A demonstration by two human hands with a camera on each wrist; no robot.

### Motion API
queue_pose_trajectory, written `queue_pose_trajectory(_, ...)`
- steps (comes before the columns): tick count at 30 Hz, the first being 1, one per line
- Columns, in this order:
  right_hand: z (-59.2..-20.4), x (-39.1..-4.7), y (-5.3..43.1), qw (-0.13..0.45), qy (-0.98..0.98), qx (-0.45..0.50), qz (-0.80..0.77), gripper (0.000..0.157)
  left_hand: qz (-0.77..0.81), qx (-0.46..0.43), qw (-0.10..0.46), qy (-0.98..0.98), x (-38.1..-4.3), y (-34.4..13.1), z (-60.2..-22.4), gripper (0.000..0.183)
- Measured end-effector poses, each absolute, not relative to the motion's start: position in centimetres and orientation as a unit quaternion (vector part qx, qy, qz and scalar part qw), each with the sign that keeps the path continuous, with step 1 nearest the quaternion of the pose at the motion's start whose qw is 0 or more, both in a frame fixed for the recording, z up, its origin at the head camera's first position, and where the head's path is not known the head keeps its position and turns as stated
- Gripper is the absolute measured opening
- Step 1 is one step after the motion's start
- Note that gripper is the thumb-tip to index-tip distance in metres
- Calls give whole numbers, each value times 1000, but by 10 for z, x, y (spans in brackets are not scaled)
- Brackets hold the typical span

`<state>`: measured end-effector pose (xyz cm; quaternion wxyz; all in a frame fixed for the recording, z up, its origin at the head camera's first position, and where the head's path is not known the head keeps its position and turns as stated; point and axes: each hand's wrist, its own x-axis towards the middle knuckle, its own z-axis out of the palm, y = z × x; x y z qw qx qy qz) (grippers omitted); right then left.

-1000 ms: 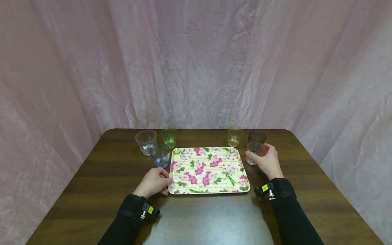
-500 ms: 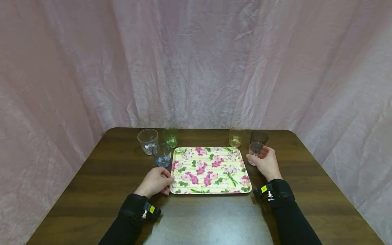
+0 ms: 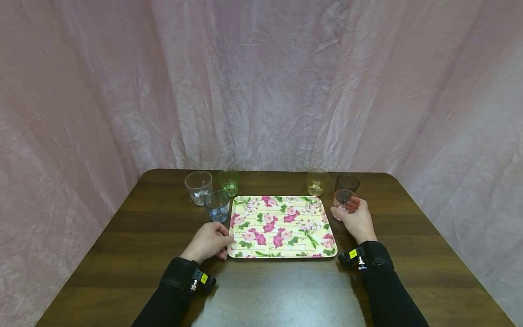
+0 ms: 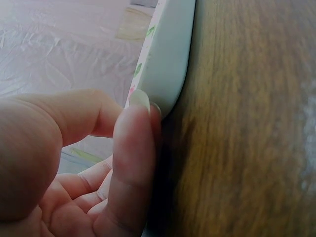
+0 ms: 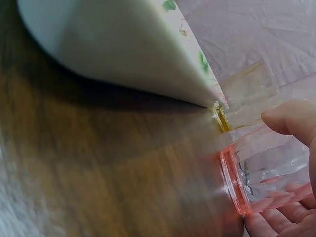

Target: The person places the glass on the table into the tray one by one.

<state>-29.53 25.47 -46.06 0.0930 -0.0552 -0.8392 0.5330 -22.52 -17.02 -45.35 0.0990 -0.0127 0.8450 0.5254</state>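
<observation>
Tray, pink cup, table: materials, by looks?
Tray: probably plastic, perhaps melamine; smooth pale outer wall, printed floral face.
Pink cup: glass or clear plastic, can't tell; glossy, see-through, with highlights.
Table: wood or wood-look laminate; brown grain, soft sheen.

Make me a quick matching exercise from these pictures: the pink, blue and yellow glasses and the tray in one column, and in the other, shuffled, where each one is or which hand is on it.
Column one
1. Pink glass
2. Blue glass
3. Yellow glass
4. Tray

Column two
A. Just beyond the tray's far right corner
B. Touched by the left hand
C. Held in the right hand
D. Beside the tray's left edge

Pairs: 1-C, 2-D, 3-A, 4-B
</observation>
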Motion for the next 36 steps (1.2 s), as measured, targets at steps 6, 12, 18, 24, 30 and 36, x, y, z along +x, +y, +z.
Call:
queue_pose_trajectory(6, -463, -297, 256, 101, -841, -55, 528, 86, 524, -13, 98, 846, -225, -170, -453, 11)
queue_pose_trajectory(12, -464, -298, 255, 103, -845, -57, 521, 86, 525, -11, 96, 846, -225, -169, -453, 11)
queue_pose_trajectory(18, -460, -296, 255, 100, -848, -54, 517, 86, 524, -18, 99, 846, -225, -169, -453, 12)
queue_pose_trajectory(24, -453, -293, 254, 98, -847, -46, 521, 88, 524, -21, 97, 846, -225, -169, -453, 11)
queue_pose_trajectory(30, -447, -292, 254, 98, -845, -46, 523, 87, 525, -25, 99, 845, -224, -168, -452, 11)
queue_pose_trajectory(36, -442, -289, 252, 99, -849, -46, 517, 86, 524, -25, 99, 846, -224, -168, -452, 11)
